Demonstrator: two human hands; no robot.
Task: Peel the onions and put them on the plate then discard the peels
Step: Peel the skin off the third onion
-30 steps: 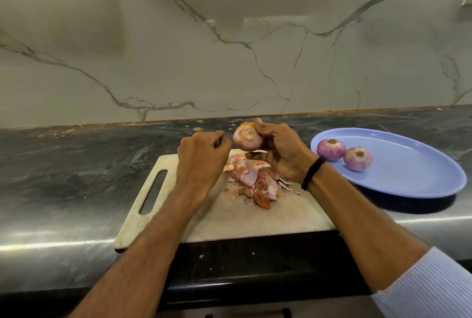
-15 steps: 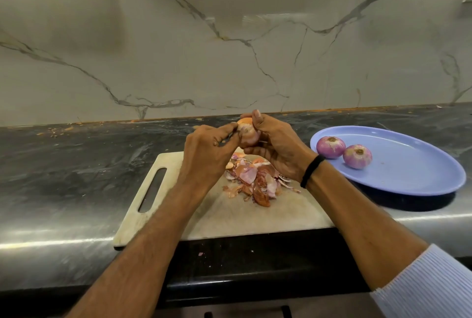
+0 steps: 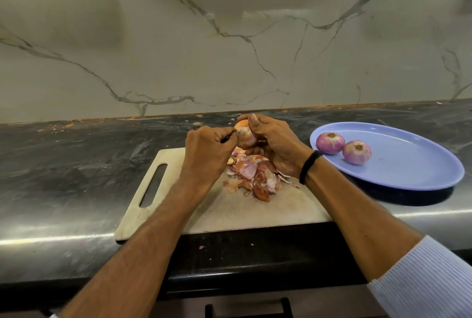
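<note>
Nearest you, the pale rectangular cutting board with a slotted handle [image 3: 219,213] sits on the dark polished stone counter [image 3: 76,164], a heap of pink-brown onion peels [image 3: 255,174] at its middle. Just above that heap, your right hand [image 3: 275,144] curls fingers and thumb round a partly skinned pink onion [image 3: 245,136], and your left hand [image 3: 207,154], fingers bunched tight, pinches its skin. Off right, two peeled purple onions [image 3: 330,143] lie side by side on the blue oval plastic plate [image 3: 408,164]. Grey-veined marble wall [image 3: 229,62] behind.

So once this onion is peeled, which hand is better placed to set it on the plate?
Right, probably. The right hand holds the onion and sits nearer the blue plate; the left hand grips what looks like a thin dark tool, farther away.
</note>
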